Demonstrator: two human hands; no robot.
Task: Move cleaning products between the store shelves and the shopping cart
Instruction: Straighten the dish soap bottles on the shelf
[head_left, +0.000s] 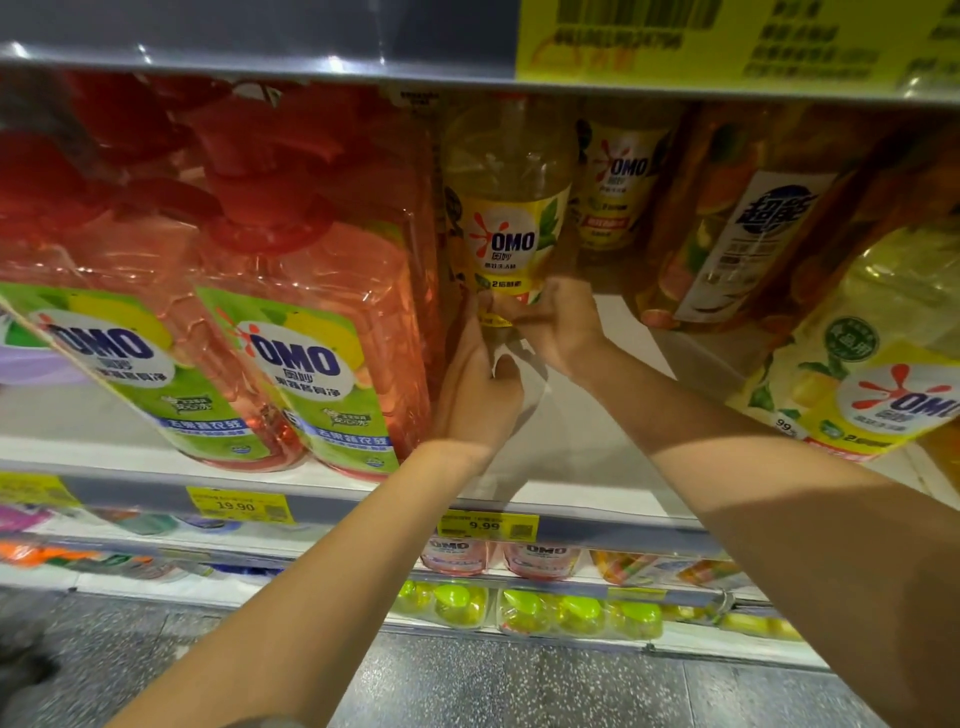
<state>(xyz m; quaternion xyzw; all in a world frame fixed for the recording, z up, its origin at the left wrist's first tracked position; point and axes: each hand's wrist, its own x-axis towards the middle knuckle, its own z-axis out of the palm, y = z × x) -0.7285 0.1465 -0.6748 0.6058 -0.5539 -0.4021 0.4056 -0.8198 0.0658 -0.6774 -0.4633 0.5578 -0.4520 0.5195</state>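
Both arms reach up from the bottom of the frame and meet at centre, deep in the shelf bay. The target is a small clear plastic bottle of yellow liquid with a yellow OMO label (511, 218). It stands upright far back on the white shelf board (571, 447), just right of the tall clear pump bottles of red liquid (311, 338) that fill the left half of the frame.

The left hand (480, 384) comes in from below and curls its fingers around the lower left side of the bottle. The right hand (558, 327) closes on the lower right, fingers wrapped at the base under the label. So both hands are gripping the same bottle, low down. That looks sensible, because the shelf above sits close over the cap and leaves little room to grab from the top.

A second yellow-labelled bottle (618, 192) stands just behind and to the right. A dark orange bottle with a white label (753, 234) and a big yellow OMO bottle (857, 374) crowd the right side, leaving a bare lane of shelf where the arms pass.

Below the hands a yellow price tag reading 9.99 (485, 525) is fixed to the shelf edge. No cart is in view. Whether the bottle is going in or coming out cannot be told from here.
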